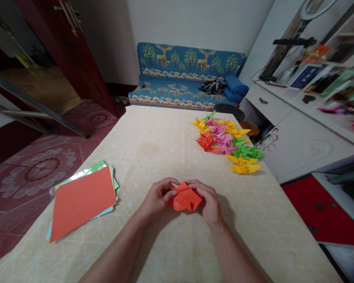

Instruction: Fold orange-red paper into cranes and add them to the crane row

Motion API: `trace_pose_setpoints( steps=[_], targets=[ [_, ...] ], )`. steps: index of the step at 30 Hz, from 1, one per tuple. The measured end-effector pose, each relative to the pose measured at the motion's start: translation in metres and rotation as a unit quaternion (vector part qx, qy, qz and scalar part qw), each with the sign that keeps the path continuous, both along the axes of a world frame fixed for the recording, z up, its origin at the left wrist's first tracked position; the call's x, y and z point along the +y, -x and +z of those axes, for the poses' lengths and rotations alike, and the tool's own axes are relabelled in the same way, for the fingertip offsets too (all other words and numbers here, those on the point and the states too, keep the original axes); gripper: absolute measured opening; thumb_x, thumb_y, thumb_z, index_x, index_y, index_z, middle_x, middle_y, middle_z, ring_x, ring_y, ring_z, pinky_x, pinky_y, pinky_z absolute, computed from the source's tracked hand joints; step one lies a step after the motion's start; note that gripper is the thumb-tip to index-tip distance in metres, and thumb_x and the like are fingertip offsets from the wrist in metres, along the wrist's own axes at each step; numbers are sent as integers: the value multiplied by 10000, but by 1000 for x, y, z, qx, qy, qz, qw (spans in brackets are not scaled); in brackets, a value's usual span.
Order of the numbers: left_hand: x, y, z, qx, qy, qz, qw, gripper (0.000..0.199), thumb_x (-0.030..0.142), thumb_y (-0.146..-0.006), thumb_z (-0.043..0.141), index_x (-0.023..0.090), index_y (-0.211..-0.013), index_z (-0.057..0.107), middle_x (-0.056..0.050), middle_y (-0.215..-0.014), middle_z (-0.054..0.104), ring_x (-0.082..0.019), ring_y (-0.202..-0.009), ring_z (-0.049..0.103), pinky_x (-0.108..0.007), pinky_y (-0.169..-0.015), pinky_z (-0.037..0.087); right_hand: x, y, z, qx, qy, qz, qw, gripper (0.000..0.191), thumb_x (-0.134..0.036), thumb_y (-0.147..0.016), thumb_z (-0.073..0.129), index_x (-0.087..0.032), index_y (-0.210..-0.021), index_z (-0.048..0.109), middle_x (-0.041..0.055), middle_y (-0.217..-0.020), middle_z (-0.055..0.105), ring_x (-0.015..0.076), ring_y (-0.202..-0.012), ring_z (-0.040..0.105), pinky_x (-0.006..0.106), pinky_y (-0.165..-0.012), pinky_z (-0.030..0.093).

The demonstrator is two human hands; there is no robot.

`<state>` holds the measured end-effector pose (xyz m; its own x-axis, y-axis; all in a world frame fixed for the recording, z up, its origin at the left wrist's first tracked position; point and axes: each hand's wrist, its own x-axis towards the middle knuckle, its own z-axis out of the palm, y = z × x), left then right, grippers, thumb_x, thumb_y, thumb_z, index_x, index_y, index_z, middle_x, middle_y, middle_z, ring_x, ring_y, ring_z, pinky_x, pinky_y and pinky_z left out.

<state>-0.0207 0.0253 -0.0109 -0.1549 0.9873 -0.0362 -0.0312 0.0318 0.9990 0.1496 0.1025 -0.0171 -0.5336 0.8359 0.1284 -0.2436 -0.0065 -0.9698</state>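
Head view: over the near half of the pale patterned table (156, 131), a small folded piece of orange-red paper (184, 199), angular, with creased flaps and a pointed top. Clamped at its left by the left hand (158, 195), thumb on top; at its right by the right hand (210, 201), fingers curled close. Near the table's left edge, a flat stack of coloured paper sheets (84, 200); toward the far right corner, a cluster of multicoloured folded-paper cranes (222, 138).

Head cam: above table (153, 133), faces fwd + dn
L hand (159, 194), R hand (209, 201): close, approx. 6 o'clock
Sofa (185, 74): far, 12 o'clock
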Motion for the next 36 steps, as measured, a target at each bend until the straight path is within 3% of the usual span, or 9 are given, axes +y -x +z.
trace_pose_setpoints(
  steps=[3,9,13,16,20,24,29,32,36],
  targets=[
    [-1,2,4,-20,14,-33,999,291,296,-814,649,129,-1041,579,-2,-666,593,-88,-563,495,-201,-534,360,2,-1,3,-40,4,50,998,183,-182,-724,603,-195,-879,700,64,-972,677,217,-905,626,336,-809,488],
    [-2,4,4,-53,24,-66,996,341,297,-789,686,145,-1066,556,24,-657,562,-80,-557,491,-194,-537,369,-6,4,10,-79,-44,92,992,547,-193,-716,684,-291,-1231,529,58,-1111,631,170,-799,637,268,-666,518],
    [-2,5,1,-36,30,-66,997,328,280,-780,697,149,-1055,577,-3,-706,599,-102,-620,541,-208,-581,400,-6,4,10,-117,-186,100,970,278,-152,-707,710,-267,-960,693,54,-1146,583,197,-977,614,298,-804,491],
    [-1,6,2,-64,20,-46,997,352,273,-757,721,156,-1059,586,-33,-794,642,-130,-707,592,-237,-658,449,-3,3,7,-116,-226,64,965,166,-98,-722,672,-237,-810,696,48,-1043,587,185,-942,616,288,-781,483],
    [0,4,1,-96,-5,2,995,428,259,-699,773,162,-1087,620,-76,-956,671,-172,-857,624,-269,-767,472,-4,3,3,-115,-254,-39,959,200,-53,-718,629,-225,-806,677,42,-948,578,185,-886,606,282,-736,472],
    [0,-3,0,-129,4,57,990,369,302,-702,770,150,-1029,690,-110,-977,711,-200,-851,647,-308,-783,485,-10,6,3,-133,-271,-126,945,222,-38,-706,610,-221,-822,658,45,-944,565,196,-890,590,291,-733,460],
    [-2,-18,3,-136,36,37,989,282,348,-751,723,146,-946,752,-130,-961,736,-211,-845,657,-309,-791,479,-17,10,3,-152,-270,-186,932,186,-54,-728,589,-219,-803,631,47,-918,537,197,-863,572,294,-695,460],
    [-3,-24,5,-148,46,32,987,304,343,-766,707,159,-1005,743,-128,-1009,731,-210,-880,656,-304,-816,470,-19,11,3,-156,-270,-200,929,157,-78,-738,602,-217,-809,618,46,-908,519,195,-849,562,292,-678,462],
    [0,-19,4,-162,64,58,983,288,303,-762,704,148,-1002,742,-122,-999,733,-195,-867,651,-290,-810,460,-21,14,3,-154,-263,-149,941,193,-79,-733,612,-214,-870,623,51,-926,520,200,-877,562,300,-715,468]
  ],
)
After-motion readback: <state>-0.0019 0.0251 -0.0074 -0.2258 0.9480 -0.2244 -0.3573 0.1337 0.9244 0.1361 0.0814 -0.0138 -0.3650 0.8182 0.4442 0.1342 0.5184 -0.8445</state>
